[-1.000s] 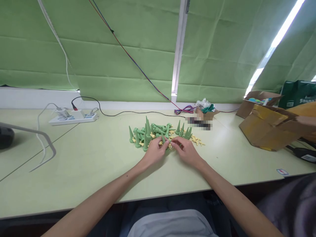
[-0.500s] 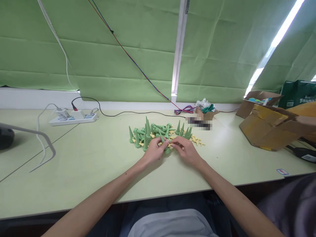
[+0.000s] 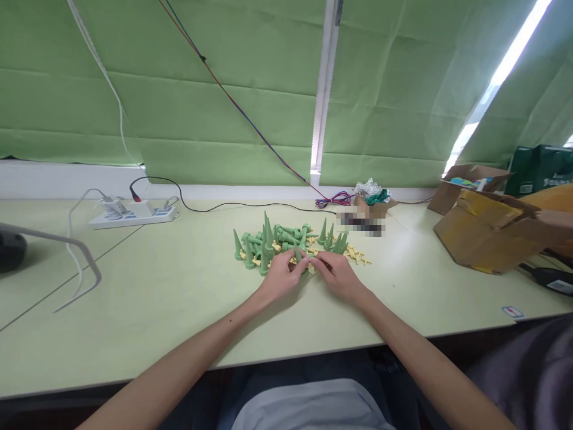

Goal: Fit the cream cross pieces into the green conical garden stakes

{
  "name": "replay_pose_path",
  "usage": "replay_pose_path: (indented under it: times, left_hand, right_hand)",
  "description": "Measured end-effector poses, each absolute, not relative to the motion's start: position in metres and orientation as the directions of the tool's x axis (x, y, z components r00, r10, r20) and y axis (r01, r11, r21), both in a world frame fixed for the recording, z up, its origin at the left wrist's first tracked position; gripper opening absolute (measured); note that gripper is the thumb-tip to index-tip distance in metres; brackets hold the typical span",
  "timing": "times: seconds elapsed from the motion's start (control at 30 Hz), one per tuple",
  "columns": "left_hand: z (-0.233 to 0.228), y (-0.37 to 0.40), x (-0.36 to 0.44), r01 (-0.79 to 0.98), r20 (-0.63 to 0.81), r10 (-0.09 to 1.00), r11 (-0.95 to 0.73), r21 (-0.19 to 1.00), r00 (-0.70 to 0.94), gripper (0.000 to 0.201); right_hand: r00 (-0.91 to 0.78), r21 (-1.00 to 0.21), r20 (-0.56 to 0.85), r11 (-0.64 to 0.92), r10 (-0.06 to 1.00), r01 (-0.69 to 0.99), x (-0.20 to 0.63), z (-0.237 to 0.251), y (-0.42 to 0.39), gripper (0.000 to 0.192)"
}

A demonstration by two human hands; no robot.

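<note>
I am pinching one green spike (image 3: 299, 255) in my left hand (image 3: 281, 278), at its one o'clock. My right hand (image 3: 338, 276) is gripping a small yellow piece (image 3: 312, 267) at its nine o'clock. Over a dozen spikes are crowding the pile (image 3: 277, 239) at twelve.

Both bare forearms reaching forward and converging; left hand (image 3: 280, 277) palm down, fingers curled, fingertips pinched; right hand (image 3: 339, 276) likewise curled, fingertips nearly meeting the left's
</note>
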State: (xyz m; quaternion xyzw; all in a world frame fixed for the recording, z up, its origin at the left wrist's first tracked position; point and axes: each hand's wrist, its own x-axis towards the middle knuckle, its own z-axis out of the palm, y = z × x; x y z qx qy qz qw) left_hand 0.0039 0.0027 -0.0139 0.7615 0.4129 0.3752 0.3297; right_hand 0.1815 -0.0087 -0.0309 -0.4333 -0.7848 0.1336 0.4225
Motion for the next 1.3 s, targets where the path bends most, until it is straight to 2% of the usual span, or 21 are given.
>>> replay_pose_path:
  times: [0.23,0.43,0.63,0.77,1.1,1.3]
  left_hand:
    - [-0.0116,0.0003,0.0062,0.408,0.313,0.859,-0.477,0.778,0.405,0.032]
    - [-0.0157,0.0048,0.0052,0.423,0.342,0.879,-0.463,0.778,0.333,0.031]
    - [-0.0172,0.0053,0.0047,0.441,0.342,0.876,-0.470,0.764,0.341,0.028]
    - [-0.0158,0.0027,0.0051,0.455,0.362,0.861,-0.499,0.737,0.358,0.029]
    - [-0.0117,0.0000,0.0064,0.451,0.391,0.853,-0.516,0.728,0.346,0.033]
    - [-0.0112,0.0008,0.0058,0.469,0.374,0.873,-0.485,0.738,0.313,0.033]
  right_hand:
    - [-0.263,-0.576,0.501,0.544,0.825,0.609,0.1818,-0.0322,-0.0090,0.045]
    - [-0.286,-0.602,0.524,0.586,0.803,0.543,0.1806,-0.0270,-0.0132,0.020]
    - [-0.327,-0.573,0.541,0.624,0.775,0.531,0.1822,-0.0294,-0.0122,0.016]
    - [-0.339,-0.554,0.529,0.619,0.778,0.556,0.1821,-0.0286,-0.0121,0.019]
    - [-0.333,-0.554,0.451,0.553,0.828,0.623,0.1811,-0.0308,-0.0099,0.043]
    - [-0.268,-0.581,0.486,0.536,0.832,0.612,0.1807,-0.0298,-0.0105,0.035]
